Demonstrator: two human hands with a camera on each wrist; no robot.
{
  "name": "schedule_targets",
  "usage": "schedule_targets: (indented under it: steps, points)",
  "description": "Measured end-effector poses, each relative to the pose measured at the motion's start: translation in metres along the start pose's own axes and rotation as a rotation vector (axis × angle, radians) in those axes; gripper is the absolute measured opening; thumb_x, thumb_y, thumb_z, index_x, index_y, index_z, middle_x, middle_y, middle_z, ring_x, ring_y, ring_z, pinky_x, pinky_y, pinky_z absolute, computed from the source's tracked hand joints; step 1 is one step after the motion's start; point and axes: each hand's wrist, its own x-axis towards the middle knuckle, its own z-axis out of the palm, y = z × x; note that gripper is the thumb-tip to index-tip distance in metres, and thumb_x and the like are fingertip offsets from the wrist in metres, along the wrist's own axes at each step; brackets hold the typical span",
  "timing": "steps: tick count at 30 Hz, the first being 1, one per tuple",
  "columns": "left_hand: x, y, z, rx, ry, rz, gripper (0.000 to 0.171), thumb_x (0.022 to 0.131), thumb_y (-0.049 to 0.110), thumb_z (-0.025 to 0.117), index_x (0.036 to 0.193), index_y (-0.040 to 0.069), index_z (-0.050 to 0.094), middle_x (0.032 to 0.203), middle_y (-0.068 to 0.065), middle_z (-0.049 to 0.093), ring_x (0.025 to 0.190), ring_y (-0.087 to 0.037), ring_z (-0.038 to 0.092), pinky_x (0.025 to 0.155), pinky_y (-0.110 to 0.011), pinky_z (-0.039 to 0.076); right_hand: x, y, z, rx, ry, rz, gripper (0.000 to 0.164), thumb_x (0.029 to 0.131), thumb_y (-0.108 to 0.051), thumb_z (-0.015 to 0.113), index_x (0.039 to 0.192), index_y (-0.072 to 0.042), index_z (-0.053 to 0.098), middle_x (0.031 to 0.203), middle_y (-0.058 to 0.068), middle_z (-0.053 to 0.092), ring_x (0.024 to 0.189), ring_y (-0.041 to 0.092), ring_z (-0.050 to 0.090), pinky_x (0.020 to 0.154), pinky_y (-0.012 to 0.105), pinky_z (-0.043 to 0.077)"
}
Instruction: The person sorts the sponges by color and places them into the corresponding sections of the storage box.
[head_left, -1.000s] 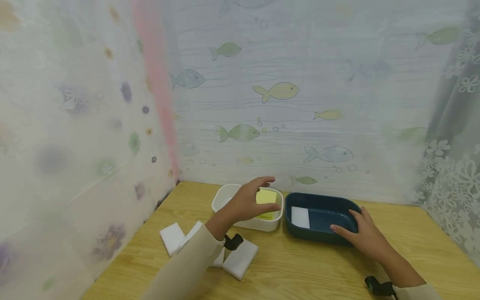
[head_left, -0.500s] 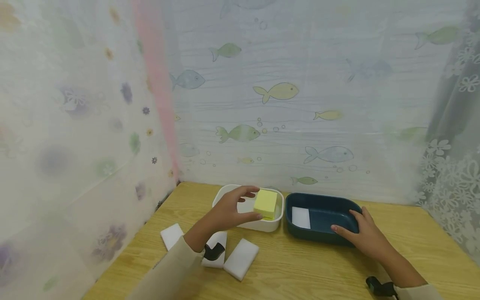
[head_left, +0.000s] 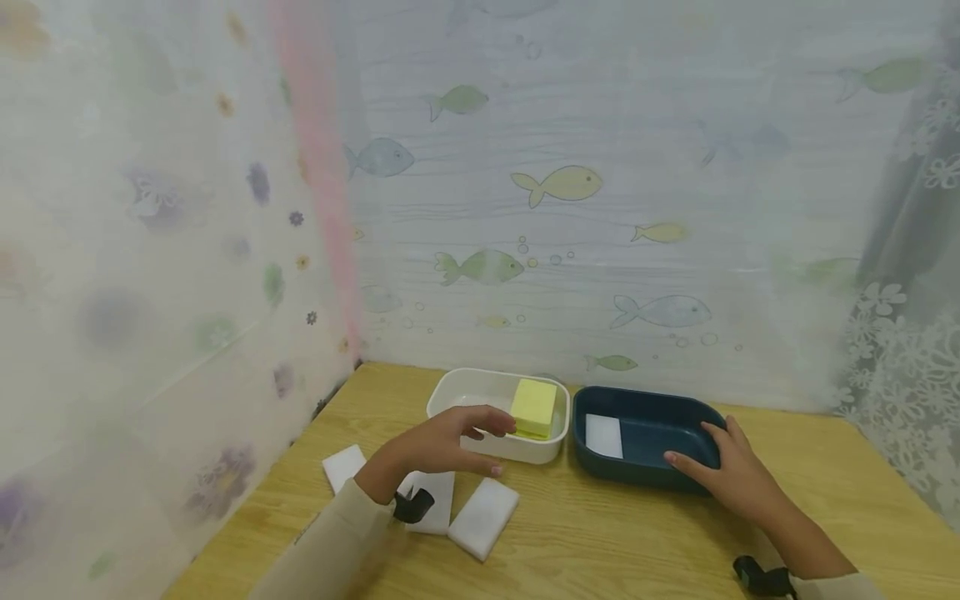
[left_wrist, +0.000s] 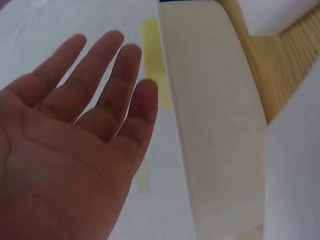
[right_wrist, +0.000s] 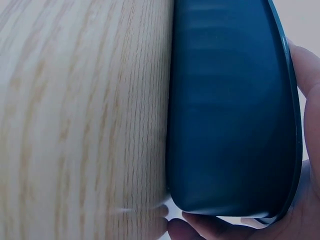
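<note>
My left hand point(head_left: 448, 442), empty with fingers spread, hovers at the front of a white plastic bin point(head_left: 517, 451). Its palm and separated fingers show in the left wrist view beside the bin's pale wall point(left_wrist: 215, 110). A yellow sponge-like block point(head_left: 535, 404) stands in the right end of that bin, on top of brighter yellow. Right of it is a dark blue bin point(head_left: 637, 477) with a flat white block point(head_left: 603, 436) inside at the left. My right hand point(head_left: 735, 473) grips its right end, thumb over the near rim, fingers round the outside in the right wrist view.
Loose white blocks lie on the wooden table point(head_left: 600, 542) at the front left: one point(head_left: 483, 518) nearest the middle, another point(head_left: 433, 504) beside it, a third point(head_left: 343, 467) farther left, partly behind the forearm. A fish-patterned curtain point(head_left: 487, 333) hangs right behind the bins.
The left hand has drawn back left and toward me from over the white bin, uncovering the yellow block. The right hand stays on the dark blue bin.
</note>
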Motion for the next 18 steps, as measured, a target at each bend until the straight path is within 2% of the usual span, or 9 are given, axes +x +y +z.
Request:
schedule_targets:
  steps: [5, 8, 14, 18]
  points:
    - [-0.004, -0.006, 0.001, -0.042, -0.16, -0.028, 0.068, 0.081, 0.041, 0.074, 0.139, 0.021, 0.047, 0.141, -0.001, 0.05, 0.129, -0.018, 0.047, 0.105, -0.047, 0.037, -0.001, 0.002, 0.001, 0.003, 0.001, -0.001, 0.1, 0.088, -0.064, 0.051, 0.148, 0.007, 0.014, 0.149, 0.037, -0.016, 0.126, 0.065, 0.015, 0.085, 0.076, 0.028]
    - [-0.006, -0.011, 0.001, -0.058, -0.227, -0.051, 0.077, 0.077, 0.04, 0.078, 0.143, 0.02, 0.043, 0.145, 0.002, 0.046, 0.133, -0.013, 0.042, 0.108, -0.048, 0.033, 0.0, 0.003, 0.001, 0.002, 0.001, -0.003, 0.1, 0.088, -0.064, 0.05, 0.148, 0.007, 0.014, 0.149, 0.038, -0.016, 0.127, 0.065, 0.015, 0.086, 0.076, 0.028]
    - [-0.006, -0.022, 0.004, -0.071, -0.298, -0.074, 0.089, 0.071, 0.034, 0.084, 0.146, 0.019, 0.038, 0.149, 0.003, 0.039, 0.138, -0.011, 0.034, 0.112, -0.045, 0.028, 0.001, 0.003, 0.001, 0.003, 0.002, -0.009, 0.1, 0.089, -0.064, 0.05, 0.148, 0.007, 0.014, 0.149, 0.037, -0.016, 0.127, 0.065, 0.015, 0.086, 0.076, 0.029]
    - [-0.007, -0.026, 0.006, -0.042, -0.316, -0.09, 0.091, 0.067, 0.032, 0.087, 0.144, 0.016, 0.041, 0.147, 0.002, 0.042, 0.136, -0.009, 0.035, 0.112, -0.043, 0.028, 0.001, 0.002, 0.001, 0.013, -0.001, -0.012, 0.1, 0.089, -0.063, 0.051, 0.149, 0.007, 0.014, 0.149, 0.037, -0.017, 0.127, 0.065, 0.015, 0.086, 0.076, 0.029]
